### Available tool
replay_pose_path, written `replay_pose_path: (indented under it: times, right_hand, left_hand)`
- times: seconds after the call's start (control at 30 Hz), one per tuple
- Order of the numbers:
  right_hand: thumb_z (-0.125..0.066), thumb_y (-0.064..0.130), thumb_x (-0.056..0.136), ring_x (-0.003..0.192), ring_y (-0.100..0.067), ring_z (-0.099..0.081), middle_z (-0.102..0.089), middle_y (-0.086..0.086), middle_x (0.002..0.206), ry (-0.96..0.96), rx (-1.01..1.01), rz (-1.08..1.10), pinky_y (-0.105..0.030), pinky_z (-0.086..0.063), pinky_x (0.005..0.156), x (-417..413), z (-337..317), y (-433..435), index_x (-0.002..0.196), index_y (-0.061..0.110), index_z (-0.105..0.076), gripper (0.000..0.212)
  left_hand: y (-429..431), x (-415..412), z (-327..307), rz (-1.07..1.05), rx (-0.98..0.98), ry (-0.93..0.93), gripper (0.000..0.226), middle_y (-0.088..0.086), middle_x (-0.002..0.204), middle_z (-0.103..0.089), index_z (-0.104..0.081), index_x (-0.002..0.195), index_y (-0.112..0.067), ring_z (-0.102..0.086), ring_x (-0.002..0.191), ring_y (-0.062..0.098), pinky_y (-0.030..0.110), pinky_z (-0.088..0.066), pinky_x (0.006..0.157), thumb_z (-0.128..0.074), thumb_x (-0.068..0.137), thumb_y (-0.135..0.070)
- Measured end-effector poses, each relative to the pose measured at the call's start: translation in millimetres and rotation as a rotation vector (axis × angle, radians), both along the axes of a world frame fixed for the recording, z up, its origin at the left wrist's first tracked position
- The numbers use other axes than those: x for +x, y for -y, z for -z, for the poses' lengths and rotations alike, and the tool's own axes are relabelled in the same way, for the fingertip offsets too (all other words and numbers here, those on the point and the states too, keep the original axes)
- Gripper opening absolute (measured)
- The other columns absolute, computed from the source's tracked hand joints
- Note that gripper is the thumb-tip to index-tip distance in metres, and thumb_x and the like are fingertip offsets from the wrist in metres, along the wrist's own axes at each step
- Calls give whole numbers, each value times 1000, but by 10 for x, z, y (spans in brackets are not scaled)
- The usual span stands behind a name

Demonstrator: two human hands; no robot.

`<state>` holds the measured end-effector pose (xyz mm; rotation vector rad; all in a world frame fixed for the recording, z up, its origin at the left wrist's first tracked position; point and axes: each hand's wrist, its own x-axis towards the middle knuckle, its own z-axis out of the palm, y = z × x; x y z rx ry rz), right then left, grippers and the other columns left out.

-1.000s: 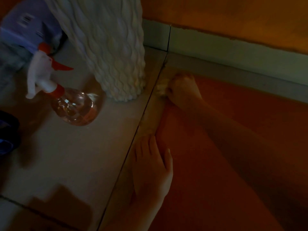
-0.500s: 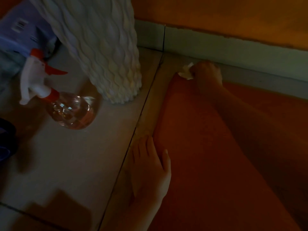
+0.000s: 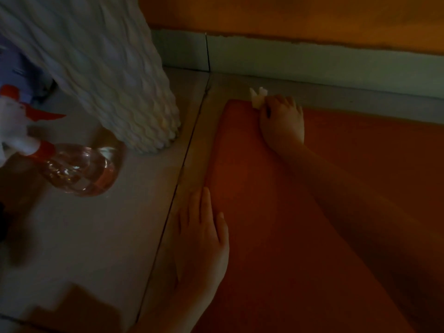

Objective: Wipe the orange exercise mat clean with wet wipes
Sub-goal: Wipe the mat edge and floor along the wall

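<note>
At the far corner of the mat (image 3: 264,212), the right hand (image 3: 282,121), fingers clamped on the wipe (image 3: 257,98), should press firmly along the edge while the left hand (image 3: 201,241), fingers straight and together, steadies the side.

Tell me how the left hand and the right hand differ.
The left hand lies flat with straight fingers; the right hand is curled. The left hand holds nothing; the right hand grips a wet wipe. The left hand sits at the orange mat's near left edge; the right hand at its far edge. Both touch the mat.

Wet wipe (image 3: 257,98) mostly under right hand (image 3: 283,124)
</note>
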<state>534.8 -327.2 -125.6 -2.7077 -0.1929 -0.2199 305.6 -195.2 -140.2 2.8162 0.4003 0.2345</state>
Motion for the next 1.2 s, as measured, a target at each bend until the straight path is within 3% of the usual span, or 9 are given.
replay_pose_path:
  times: [0.13, 0.33, 0.47, 0.53, 0.67, 0.8, 1.07, 1.2]
  right_hand:
    - [-41, 22, 97, 112, -26, -50, -60, -8, 117, 11, 8, -9, -36, -34, 94, 3, 3, 6, 109, 8, -62, 28]
    - [-40, 23, 97, 112, -25, -51, -59, -7, 120, 23, 15, -17, -37, -35, 94, 21, -1, 8, 112, 9, -62, 30]
    - [-40, 25, 98, 114, -24, -50, -57, -3, 125, 54, 15, -13, -36, -35, 93, 48, 27, 19, 115, 11, -62, 32]
    - [-39, 25, 99, 112, -23, -51, -59, -3, 121, 59, 15, -12, -35, -35, 92, 51, 33, 16, 113, 12, -64, 31]
    - [-39, 26, 100, 111, -22, -53, -62, -2, 117, 49, 23, -4, -34, -35, 95, 77, 47, 29, 109, 13, -65, 31]
    - [-39, 27, 100, 112, -22, -52, -62, -2, 116, 4, 31, 10, -34, -35, 94, 97, -2, 12, 108, 13, -66, 32]
    - [-45, 22, 95, 120, -30, -41, -53, -9, 125, -150, -256, -9, -40, -33, 94, 207, -228, 620, 112, 7, -65, 31]
    - [-44, 18, 95, 122, -31, -40, -54, -11, 125, -171, -276, 63, -41, -31, 98, 209, -250, 741, 113, 7, -64, 30]
  left_hand:
    - [-32, -3, 54, 66, 11, 34, 48, 10, 141, -49, -44, 138, -10, -37, 127, 20, 54, -46, 98, -33, 95, -31]
    - [-49, 134, -3, 119, -36, 2, 52, 8, 140, -47, -50, 133, -5, -49, 122, 27, 52, -47, 97, -36, 90, -29]
    - [120, 926, -193, 188, -96, -8, 51, 3, 158, -24, -31, 149, -12, -26, 142, 21, 41, -20, 118, -32, 101, -32]
    - [247, 1349, -202, 183, -132, -29, 53, 2, 161, -15, -23, 152, -13, -14, 147, 19, 41, -13, 120, -24, 103, -33]
    - [327, 1532, -20, 152, -25, 11, 67, 4, 157, -28, -34, 148, -13, -18, 146, 20, 43, -20, 118, -10, 94, -44]
    - [300, 1519, -12, 152, -44, 58, 64, 7, 153, -36, -42, 144, -10, -24, 145, 22, 44, -24, 116, -18, 95, -42]
    - [293, 1511, -26, 156, -40, 28, 64, 4, 154, -33, -40, 145, -12, -25, 145, 21, 43, -23, 117, -16, 95, -45]
    - [293, 1515, -22, 154, -9, 21, 65, 4, 155, -32, -39, 146, -11, -22, 146, 21, 43, -21, 118, -14, 95, -43]
